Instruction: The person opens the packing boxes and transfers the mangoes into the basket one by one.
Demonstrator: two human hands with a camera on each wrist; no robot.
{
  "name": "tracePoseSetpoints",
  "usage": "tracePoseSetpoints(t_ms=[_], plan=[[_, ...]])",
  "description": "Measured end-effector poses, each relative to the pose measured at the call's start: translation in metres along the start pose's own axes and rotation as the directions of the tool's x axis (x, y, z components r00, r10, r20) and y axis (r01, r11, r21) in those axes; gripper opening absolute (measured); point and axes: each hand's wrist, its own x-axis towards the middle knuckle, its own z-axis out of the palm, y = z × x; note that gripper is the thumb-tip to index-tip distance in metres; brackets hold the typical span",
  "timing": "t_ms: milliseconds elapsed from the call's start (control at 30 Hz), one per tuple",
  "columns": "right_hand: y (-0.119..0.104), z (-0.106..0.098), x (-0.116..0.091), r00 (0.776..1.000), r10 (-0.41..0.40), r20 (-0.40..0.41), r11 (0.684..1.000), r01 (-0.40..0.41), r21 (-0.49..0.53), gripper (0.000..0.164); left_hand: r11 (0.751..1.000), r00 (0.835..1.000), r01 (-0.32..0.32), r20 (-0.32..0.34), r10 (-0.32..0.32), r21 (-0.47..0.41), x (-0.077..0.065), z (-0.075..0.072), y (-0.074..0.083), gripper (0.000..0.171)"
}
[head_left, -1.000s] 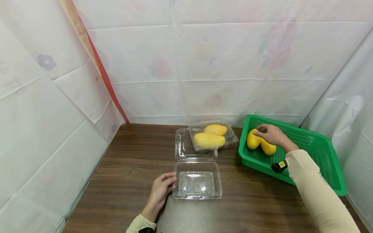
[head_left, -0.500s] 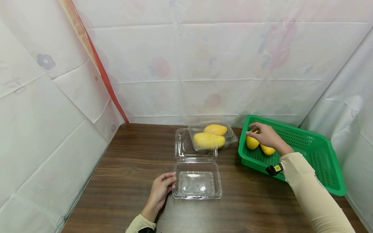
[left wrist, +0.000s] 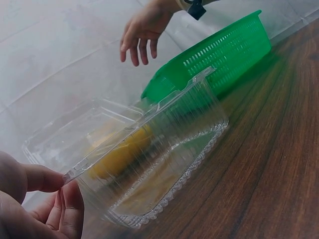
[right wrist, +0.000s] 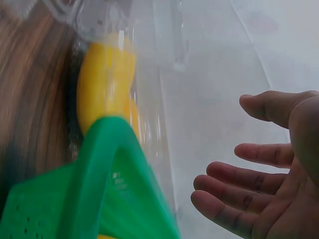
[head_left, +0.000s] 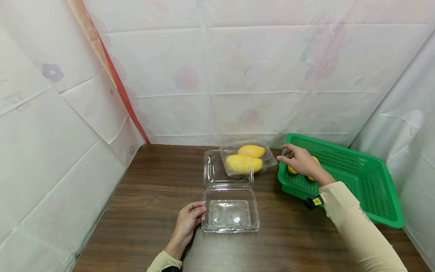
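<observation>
At the left rim of a clear plastic clamshell box (head_left: 230, 213), its lid raised, my left hand (head_left: 186, 223) pinches the edge between thumb and fingers. The left wrist view shows that pinch on the rim (left wrist: 75, 172). Above the left end of the green basket (head_left: 340, 144), my right hand (head_left: 302, 160) holds nothing; in the right wrist view its fingers (right wrist: 244, 174) are spread, clear of the basket. Beneath the hand in the basket are two yellow mangoes, one (head_left: 291, 169) at left, another (head_left: 316, 159) at right, both partly hidden.
Behind the raised lid lies a second clear box (head_left: 272, 160) with yellow mangoes (head_left: 244, 164) inside, against the back curtain (head_left: 170, 113). The brown wooden table (head_left: 146, 211) is bounded by curtains at the left, back and right.
My right hand has moved left across the basket, from over the two mangoes to the basket's left rim, holding nothing throughout. My left hand and the clamshell box have stayed in place.
</observation>
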Motion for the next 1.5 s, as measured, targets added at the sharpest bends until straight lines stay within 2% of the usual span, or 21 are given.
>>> tracePoseSetpoints(t_ms=[300,767,1067,1500], plan=[[-0.017,0.023,-0.011,1.0,-0.021,-0.023,0.997,0.023,0.078,0.06,1.0,1.0,0.021,-0.019,-0.02,0.016,-0.001,0.001,-0.001,0.034],[-0.035,0.076,-0.039,0.997,-0.057,-0.046,0.987,0.063,0.145,0.049,1.0,1.0,0.011,-0.009,-0.01,0.02,0.0,0.0,-0.001,0.035],[-0.03,0.108,-0.05,0.998,-0.052,-0.03,0.983,0.057,0.173,0.045,1.0,1.0,0.009,-0.004,-0.009,0.014,0.001,-0.001,-0.002,0.034],[-0.02,0.143,-0.059,0.999,0.04,-0.022,0.956,-0.032,0.291,0.04,1.0,1.0,0.012,-0.006,-0.012,0.024,0.001,-0.001,-0.003,0.041]])
